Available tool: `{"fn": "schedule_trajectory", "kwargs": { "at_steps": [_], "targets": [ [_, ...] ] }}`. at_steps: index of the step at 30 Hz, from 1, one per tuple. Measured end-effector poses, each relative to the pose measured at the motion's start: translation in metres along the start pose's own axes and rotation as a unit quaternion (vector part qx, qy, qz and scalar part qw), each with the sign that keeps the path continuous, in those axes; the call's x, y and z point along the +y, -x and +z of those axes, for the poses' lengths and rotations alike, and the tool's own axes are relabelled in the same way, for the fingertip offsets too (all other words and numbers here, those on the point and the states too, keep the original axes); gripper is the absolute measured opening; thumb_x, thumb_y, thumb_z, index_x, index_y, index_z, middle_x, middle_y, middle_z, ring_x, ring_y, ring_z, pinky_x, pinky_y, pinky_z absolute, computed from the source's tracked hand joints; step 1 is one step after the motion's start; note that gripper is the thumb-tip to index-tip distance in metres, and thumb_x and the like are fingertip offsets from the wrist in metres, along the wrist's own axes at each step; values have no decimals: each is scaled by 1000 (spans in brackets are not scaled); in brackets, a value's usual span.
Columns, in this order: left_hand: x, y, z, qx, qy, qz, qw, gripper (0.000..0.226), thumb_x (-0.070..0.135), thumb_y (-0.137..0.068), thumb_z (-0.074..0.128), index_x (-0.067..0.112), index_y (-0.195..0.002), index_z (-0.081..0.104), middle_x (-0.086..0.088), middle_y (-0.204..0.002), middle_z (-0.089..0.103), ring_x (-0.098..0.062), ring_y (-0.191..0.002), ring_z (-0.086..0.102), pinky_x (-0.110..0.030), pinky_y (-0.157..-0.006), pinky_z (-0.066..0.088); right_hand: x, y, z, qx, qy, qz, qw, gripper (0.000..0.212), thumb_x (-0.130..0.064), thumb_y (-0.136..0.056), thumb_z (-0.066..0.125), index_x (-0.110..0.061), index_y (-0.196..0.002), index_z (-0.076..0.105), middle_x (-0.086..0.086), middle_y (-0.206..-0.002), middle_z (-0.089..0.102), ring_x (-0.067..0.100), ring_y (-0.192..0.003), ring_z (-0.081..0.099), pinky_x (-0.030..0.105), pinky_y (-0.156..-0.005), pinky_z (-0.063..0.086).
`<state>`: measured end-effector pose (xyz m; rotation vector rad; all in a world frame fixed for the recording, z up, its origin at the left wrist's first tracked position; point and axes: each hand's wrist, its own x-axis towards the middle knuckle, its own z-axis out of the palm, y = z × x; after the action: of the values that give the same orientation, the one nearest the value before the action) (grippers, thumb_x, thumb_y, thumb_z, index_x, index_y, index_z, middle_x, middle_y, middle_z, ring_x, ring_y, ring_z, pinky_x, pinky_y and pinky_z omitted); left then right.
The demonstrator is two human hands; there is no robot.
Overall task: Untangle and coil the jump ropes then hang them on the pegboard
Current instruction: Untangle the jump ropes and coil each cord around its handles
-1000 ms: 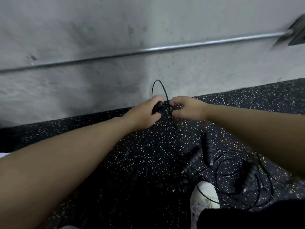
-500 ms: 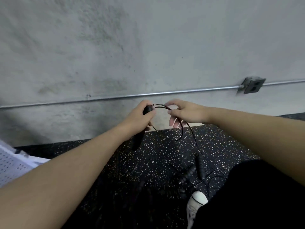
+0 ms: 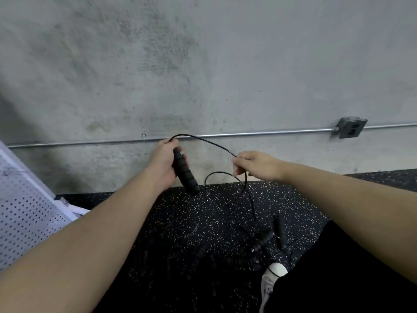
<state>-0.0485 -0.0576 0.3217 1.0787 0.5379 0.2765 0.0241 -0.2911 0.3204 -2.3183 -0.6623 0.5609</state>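
Note:
My left hand (image 3: 163,164) grips a black ribbed jump rope handle (image 3: 185,173), which points down and to the right. A thin black cord (image 3: 203,140) arcs from the handle's top over to my right hand (image 3: 257,166), which pinches it. Below that hand the cord loops and drops to the floor. More black handles (image 3: 265,240) and tangled cord lie on the speckled floor near my white shoe (image 3: 272,281). A white pegboard (image 3: 24,213) leans at the left edge.
A grey concrete wall is close in front, with a metal conduit (image 3: 270,132) along it and an outlet box (image 3: 352,127) at the right. Black speckled rubber flooring (image 3: 180,222) runs below. My dark trouser leg (image 3: 338,267) fills the lower right.
I have risen, so the wall fills more of the view. My hands have moved apart, the cord stretched between them, and the handle in my left hand now shows fully.

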Motion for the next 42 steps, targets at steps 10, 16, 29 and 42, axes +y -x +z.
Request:
{"fn": "schedule_trajectory", "kwargs": {
  "at_steps": [10,16,29,42],
  "targets": [
    [-40,32,33,-216,-434,156,861,49,64,-93,53,45,-138,48,-6,-115,51,-19,-84,63,-33,-70,55,-30,-7,-16,44,-517,46,853,27,-30,-106,34,-22,-82,43,-6,-56,15,12,-46,12,24,-42,13],
    [-76,36,60,-322,-474,144,807,21,34,-103,57,20,-105,71,4,-95,50,-2,-60,54,-19,-55,46,-30,-13,-21,58,-637,52,767,27,-22,-101,38,-21,-75,44,-6,-60,11,10,-44,14,22,-38,15],
    [-68,15,75,-235,-351,68,904,19,36,-105,54,24,-97,65,-3,-101,68,-17,-49,56,-30,-51,50,12,0,-30,56,-374,171,910,49,-49,-108,21,-14,-100,54,8,-87,60,22,-77,58,37,-72,52],
    [-53,-21,73,-55,-74,-40,995,15,24,-105,56,16,-91,56,-7,-88,54,-16,-59,54,-29,-49,55,4,1,-16,-123,-185,72,972,26,-29,-109,36,-15,-121,54,-5,-66,51,10,-60,51,35,-75,61]
  ]
}}
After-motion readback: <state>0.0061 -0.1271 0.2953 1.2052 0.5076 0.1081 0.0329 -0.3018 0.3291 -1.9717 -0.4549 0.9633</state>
